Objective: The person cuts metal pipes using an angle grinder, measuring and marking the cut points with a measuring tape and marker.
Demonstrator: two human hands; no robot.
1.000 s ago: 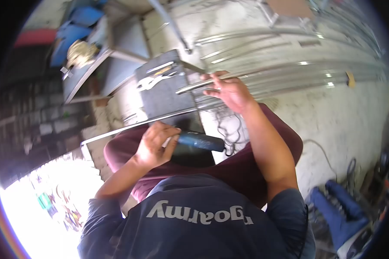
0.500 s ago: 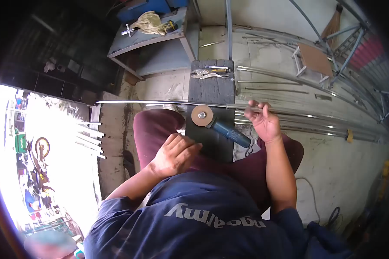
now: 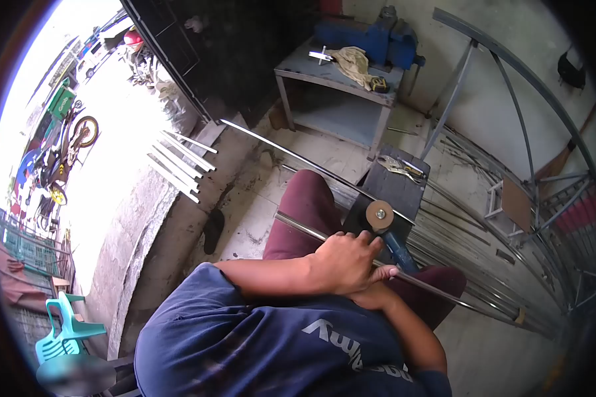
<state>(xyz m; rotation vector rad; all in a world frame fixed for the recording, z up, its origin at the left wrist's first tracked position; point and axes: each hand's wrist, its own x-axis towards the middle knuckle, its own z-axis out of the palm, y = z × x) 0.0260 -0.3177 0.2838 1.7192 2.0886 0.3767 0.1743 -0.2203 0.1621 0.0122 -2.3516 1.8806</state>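
My left hand (image 3: 346,259) is closed over a shiny metal tube (image 3: 301,226), which slants across my thighs. My right hand (image 3: 372,295) lies beneath the left one near the same tube, its fingers mostly hidden. Just beyond the hands, a blue angle grinder (image 3: 398,251) rests on the dark bench (image 3: 392,187), its brown abrasive disc (image 3: 379,215) facing up. Behind that disc, another long thin metal tube (image 3: 291,153) lies across the bench and sticks out to the left. Locking pliers (image 3: 398,167) lie at the bench's far end.
Cut white-looking tubes (image 3: 179,161) lie by the doorway on the left. A metal table (image 3: 341,87) holds a blue vise (image 3: 377,41), a cloth (image 3: 351,65) and a tape measure (image 3: 379,84). Long metal tubes (image 3: 493,301) cover the floor at right, near a steel frame (image 3: 526,112).
The view has turned toward the doorway. My left hand has moved from my lap onto a tube. My right hand has come down toward my body, beneath the left; the tube now crosses my thighs.
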